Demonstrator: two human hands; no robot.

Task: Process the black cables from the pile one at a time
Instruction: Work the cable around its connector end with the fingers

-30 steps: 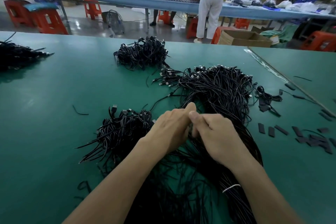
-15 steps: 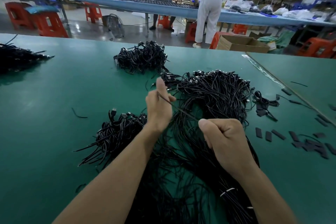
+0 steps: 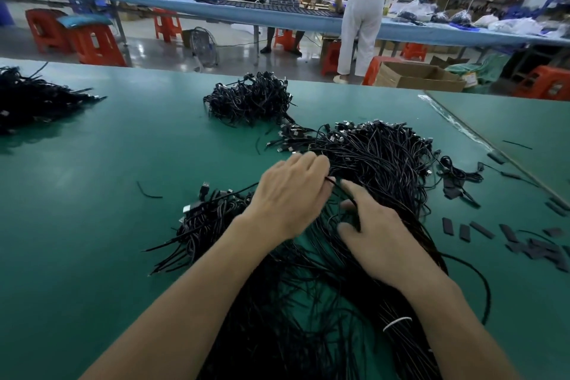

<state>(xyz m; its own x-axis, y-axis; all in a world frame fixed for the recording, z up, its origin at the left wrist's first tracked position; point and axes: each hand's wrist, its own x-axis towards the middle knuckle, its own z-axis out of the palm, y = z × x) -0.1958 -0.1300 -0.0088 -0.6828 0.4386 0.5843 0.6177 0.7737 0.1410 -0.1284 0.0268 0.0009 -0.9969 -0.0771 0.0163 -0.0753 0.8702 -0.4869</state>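
A big pile of black cables [image 3: 379,163] with plug ends at its far side spreads across the green table [image 3: 92,194] in front of me. My left hand [image 3: 290,194] lies palm down at the pile's near left edge, fingers curled around a thin black cable [image 3: 334,181]. My right hand [image 3: 373,234] rests on the pile just right of it, fingers spread, with a cable strand running between its fingers. A smaller heap of cables [image 3: 212,219] with plug ends lies under and left of my left wrist.
Another cable heap [image 3: 249,99] sits further back, and a fourth [image 3: 34,99] at the far left. Short black sleeve pieces [image 3: 524,241] are scattered at the right, near the seam [image 3: 493,145] to the neighbouring table. People work at a long bench beyond.
Both hands have come back down onto the pile. The left hand, raised half a second ago with a cable stretched to the right fist, is now lower and the right hand has opened.
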